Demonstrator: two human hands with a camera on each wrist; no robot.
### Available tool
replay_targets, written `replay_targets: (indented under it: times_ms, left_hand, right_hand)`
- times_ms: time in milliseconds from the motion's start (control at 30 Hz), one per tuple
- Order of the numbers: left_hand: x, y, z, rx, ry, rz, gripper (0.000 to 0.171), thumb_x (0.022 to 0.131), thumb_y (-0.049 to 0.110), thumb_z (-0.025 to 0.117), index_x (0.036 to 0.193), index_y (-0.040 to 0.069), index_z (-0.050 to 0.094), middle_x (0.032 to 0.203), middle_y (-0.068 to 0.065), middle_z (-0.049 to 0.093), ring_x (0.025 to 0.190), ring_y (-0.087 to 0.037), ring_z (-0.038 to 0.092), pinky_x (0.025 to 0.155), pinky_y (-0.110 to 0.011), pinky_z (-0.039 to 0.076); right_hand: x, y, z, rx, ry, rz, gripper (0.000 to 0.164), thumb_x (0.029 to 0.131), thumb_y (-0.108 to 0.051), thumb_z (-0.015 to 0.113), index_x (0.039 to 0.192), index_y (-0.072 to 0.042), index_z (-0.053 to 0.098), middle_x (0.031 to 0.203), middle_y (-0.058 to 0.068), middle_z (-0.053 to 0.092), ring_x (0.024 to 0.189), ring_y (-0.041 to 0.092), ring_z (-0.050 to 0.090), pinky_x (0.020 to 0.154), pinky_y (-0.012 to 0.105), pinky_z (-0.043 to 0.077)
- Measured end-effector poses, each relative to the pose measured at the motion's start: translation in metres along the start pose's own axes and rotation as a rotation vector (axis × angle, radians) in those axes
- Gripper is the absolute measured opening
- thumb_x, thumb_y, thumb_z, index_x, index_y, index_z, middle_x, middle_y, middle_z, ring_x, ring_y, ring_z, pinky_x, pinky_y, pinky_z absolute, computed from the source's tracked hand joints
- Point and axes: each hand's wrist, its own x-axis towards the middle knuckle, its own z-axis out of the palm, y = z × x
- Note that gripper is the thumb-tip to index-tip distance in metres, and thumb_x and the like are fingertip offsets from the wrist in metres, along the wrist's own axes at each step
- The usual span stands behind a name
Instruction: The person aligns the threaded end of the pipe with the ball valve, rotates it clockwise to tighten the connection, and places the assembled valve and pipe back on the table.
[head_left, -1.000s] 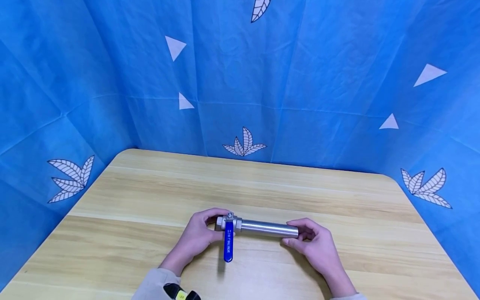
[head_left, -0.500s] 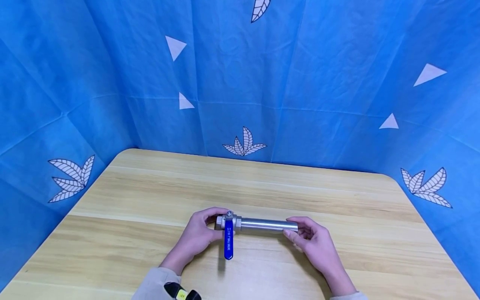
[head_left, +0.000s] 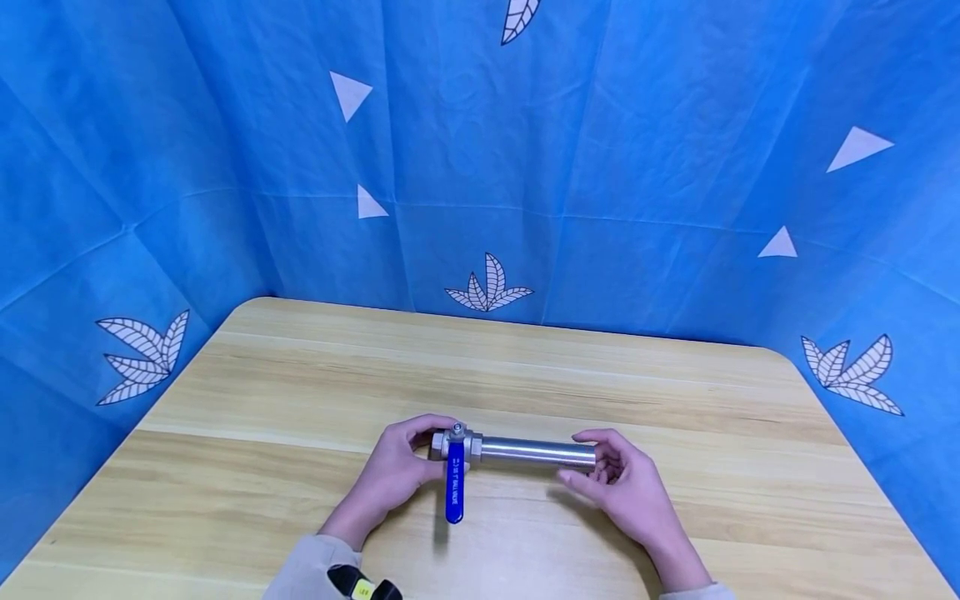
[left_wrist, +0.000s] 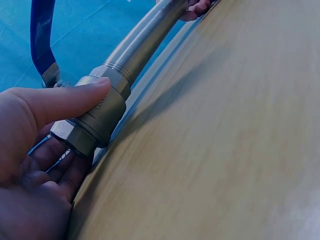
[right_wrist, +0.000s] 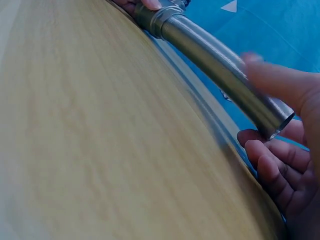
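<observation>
My left hand grips a steel ball valve, thumb along its near side and fingers behind and below. The valve's blue lever points toward me, with "BALL VALVE" lettered on it. A shiny metal pipe extends rightward from the valve's hex end, held above the table by its shadow. My right hand surrounds the pipe's free end loosely. In the right wrist view its blurred thumb is lifted off the pipe, while bent fingers lie under and behind the pipe's open end.
The light wood table has rounded far corners. A blue curtain with white leaf and triangle prints hangs behind and at both sides. A dark strap with a yellow tag sits at my left sleeve.
My right thumb pressed on the pipe half a second ago and has now come away downward. The pipe's free end dips slightly. My left hand keeps its place on the valve.
</observation>
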Motion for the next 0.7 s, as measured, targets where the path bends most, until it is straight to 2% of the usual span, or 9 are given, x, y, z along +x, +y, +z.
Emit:
replay_targets:
  times_ms: [100,300,467,700]
  left_hand:
    - [-0.0002,-0.0003,-0.0002,-0.001,-0.007,0.000,0.052,0.075,0.008,0.095,0.122,0.023,0.079,0.123,0.002,0.078,0.121,-0.023,0.069,0.115,-0.053,0.048]
    - [-0.0008,0.0001,0.0004,0.029,-0.014,0.005,0.052,0.077,0.004,0.093,0.123,0.025,0.079,0.127,0.003,0.077,0.127,-0.027,0.068,0.117,-0.057,0.048]
    - [-0.0010,0.0006,0.0002,0.027,-0.013,-0.001,0.052,0.078,0.002,0.092,0.122,0.026,0.079,0.127,0.003,0.077,0.128,-0.027,0.067,0.117,-0.057,0.048]
    - [-0.0006,0.0010,0.0003,0.024,-0.017,0.008,0.050,0.076,0.005,0.095,0.120,0.026,0.080,0.124,0.004,0.078,0.125,-0.024,0.068,0.116,-0.056,0.048]
  right_hand:
    - [-0.0007,0.0019,-0.0003,-0.013,0.002,-0.020,0.051,0.076,-0.018,0.098,0.120,-0.020,0.072,0.087,0.005,0.065,0.073,0.011,0.058,0.064,0.023,0.051]
    - [-0.0012,0.0039,0.0005,-0.009,0.033,-0.051,0.043,0.071,-0.008,0.099,0.105,-0.019,0.076,0.091,0.001,0.073,0.078,0.011,0.064,0.070,0.022,0.055]
    - [-0.0019,0.0032,0.0010,0.025,0.048,-0.077,0.044,0.070,-0.006,0.100,0.106,-0.015,0.077,0.099,0.003,0.076,0.081,0.010,0.067,0.074,0.023,0.058]
    - [-0.0028,0.0018,0.0003,0.052,0.055,-0.082,0.044,0.070,-0.007,0.100,0.109,-0.015,0.079,0.092,0.004,0.074,0.076,0.009,0.062,0.068,0.022,0.054]
